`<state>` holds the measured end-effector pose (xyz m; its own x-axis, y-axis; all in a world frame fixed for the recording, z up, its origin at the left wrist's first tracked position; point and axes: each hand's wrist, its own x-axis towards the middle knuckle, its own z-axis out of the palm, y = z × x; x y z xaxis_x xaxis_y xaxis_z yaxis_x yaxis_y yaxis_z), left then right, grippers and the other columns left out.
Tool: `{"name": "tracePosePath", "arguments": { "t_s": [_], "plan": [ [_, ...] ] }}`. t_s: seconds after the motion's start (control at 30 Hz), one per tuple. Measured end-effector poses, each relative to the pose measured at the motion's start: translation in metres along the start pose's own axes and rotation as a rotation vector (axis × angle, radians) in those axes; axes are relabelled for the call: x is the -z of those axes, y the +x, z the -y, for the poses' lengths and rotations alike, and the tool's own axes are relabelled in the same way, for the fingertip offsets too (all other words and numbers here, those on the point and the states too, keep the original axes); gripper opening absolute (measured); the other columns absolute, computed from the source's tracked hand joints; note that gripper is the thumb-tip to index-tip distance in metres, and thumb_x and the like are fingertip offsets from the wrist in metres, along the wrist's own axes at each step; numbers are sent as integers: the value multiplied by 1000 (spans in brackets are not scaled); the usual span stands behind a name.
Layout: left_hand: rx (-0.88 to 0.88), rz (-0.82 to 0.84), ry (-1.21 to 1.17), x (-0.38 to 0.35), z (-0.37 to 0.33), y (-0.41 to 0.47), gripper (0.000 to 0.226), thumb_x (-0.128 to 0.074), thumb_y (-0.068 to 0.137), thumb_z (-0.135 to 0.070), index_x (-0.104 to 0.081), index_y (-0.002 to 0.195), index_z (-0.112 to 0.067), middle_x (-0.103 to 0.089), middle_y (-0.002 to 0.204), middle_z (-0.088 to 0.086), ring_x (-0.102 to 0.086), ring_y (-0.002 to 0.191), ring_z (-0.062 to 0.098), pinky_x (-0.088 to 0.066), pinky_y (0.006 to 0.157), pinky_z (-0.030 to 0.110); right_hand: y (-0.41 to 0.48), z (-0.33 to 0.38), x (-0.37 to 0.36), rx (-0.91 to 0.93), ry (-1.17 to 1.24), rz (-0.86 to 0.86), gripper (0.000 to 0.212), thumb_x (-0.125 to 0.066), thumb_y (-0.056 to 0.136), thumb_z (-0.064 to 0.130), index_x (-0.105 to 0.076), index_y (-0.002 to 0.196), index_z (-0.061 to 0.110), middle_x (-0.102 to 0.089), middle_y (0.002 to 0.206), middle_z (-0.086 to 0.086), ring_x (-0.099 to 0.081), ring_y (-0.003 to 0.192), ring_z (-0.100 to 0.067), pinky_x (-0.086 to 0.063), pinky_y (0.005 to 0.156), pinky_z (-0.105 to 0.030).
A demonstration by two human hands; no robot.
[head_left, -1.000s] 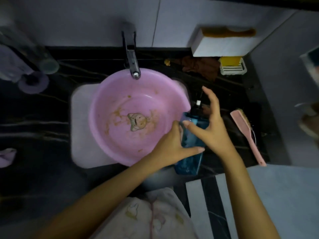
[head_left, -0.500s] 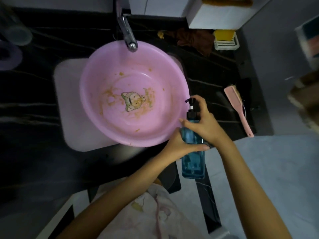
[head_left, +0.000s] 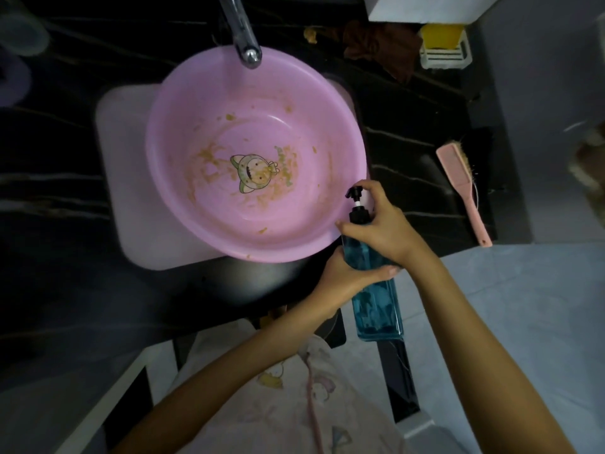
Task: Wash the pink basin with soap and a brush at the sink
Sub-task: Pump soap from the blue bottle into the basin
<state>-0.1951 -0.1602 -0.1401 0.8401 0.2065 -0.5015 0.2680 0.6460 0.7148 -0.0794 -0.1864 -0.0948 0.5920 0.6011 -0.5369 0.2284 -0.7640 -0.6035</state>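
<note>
Change: you are now holding the soap bottle up at the near rim of the pink basin; a second ago your right hand was spreading open over the pump.
Grip: your left hand is wrapping the square, clear-blue body, and your right is curling round the neck.
Meaning: you are likely about to pump soap; the brush is lying untouched.
Basin: it is sitting in the sink, round smooth plastic smeared with brown residue.

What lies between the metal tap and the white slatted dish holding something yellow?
In the head view, a crumpled brown cloth lies there on the black veined counter, with a small yellowish scrap beside it.
</note>
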Motion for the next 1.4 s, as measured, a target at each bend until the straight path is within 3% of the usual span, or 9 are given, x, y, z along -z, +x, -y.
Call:
{"name": "tracePosePath", "arguments": {
  "t_s": [0.17, 0.33, 0.5, 0.6, 0.73, 0.93, 1.13, 1.23, 1.4],
  "plan": [
    [32, -33, -38, -5, 6, -5, 40, -78, 72, -6, -62, 108, -15, -69, 107, 7, -66, 101, 17, -52, 92, 34, -3, -2, -3, -6, -10, -5, 56, -73, 76, 34, -38, 119, 37, -60, 111, -1, -63, 94, -18, -54, 86, -39],
    [41, -78, -57, -8, 7, -6, 36, -77, 73, -3, -62, 100, -21, -69, 104, 5, -67, 98, 16, -53, 90, 33, -5, 1, -5, 11, -33, -17, 50, -73, 76, 31, -42, 115, 33, -62, 104, -1, -63, 90, -17, -52, 79, -31],
    [44, -125, -94, -9, 13, -13, 35, -76, 75, -3, -61, 104, -17, -69, 104, 6, -67, 97, 15, -53, 88, 30, -8, -1, -13, 33, -54, 7, 43, -69, 76, 33, -45, 112, 33, -63, 102, 0, -64, 87, -19, -54, 82, -40],
    [26, -165, -96, -11, 18, -19, 36, -76, 74, -3, -62, 105, -16, -69, 104, 5, -67, 98, 15, -53, 91, 33, -9, -2, -18, 58, -56, 7, 38, -67, 77, 32, -47, 108, 33, -65, 93, 0, -65, 75, -19, -55, 74, -38],
    [42, -216, -109, -11, 22, -25, 36, -76, 75, -4, -62, 104, -18, -70, 101, 2, -67, 94, 13, -53, 89, 31, -10, -1, -24, 73, -77, 22, 36, -66, 77, 28, -47, 107, 32, -65, 84, -1, -51, 54, -8, -45, 59, -26],
    [46, -287, -164, -3, 27, -37, 37, -74, 76, -3, -61, 109, -13, -70, 95, -1, -68, 84, 6, -52, 72, 18, -12, 8, -39, 97, -91, 86, 33, -66, 75, 25, -47, 102, 29, -62, 77, -2, -48, 54, -10, -42, 58, -25],
    [14, -370, -229, 0, 34, -54, 37, -73, 77, -1, -61, 112, -5, -69, 101, 9, -68, 90, 16, -55, 80, 28, -22, 21, -51, 170, -138, 157, 31, -64, 77, 26, -46, 103, 27, -59, 68, -1, -49, 55, -12, -43, 57, -27],
    [-15, -420, -235, 3, 36, -61, 33, -73, 77, 0, -62, 106, -9, -70, 97, 6, -68, 86, 13, -55, 77, 25, -25, 28, -58, 192, -170, 194, 30, -63, 78, 27, -46, 102, 27, -59, 67, -3, -49, 56, -15, -42, 57, -28],
    [-70, -545, -230, 6, 37, -67, 76, -80, 48, -35, -59, 116, -6, -69, 108, 12, -67, 99, 23, -54, 87, 37, -28, 45, -68, 276, -196, 236, 31, -62, 77, 27, -44, 102, 28, -62, 74, -3, -50, 59, -18, -43, 61, -32]
  ]
}}
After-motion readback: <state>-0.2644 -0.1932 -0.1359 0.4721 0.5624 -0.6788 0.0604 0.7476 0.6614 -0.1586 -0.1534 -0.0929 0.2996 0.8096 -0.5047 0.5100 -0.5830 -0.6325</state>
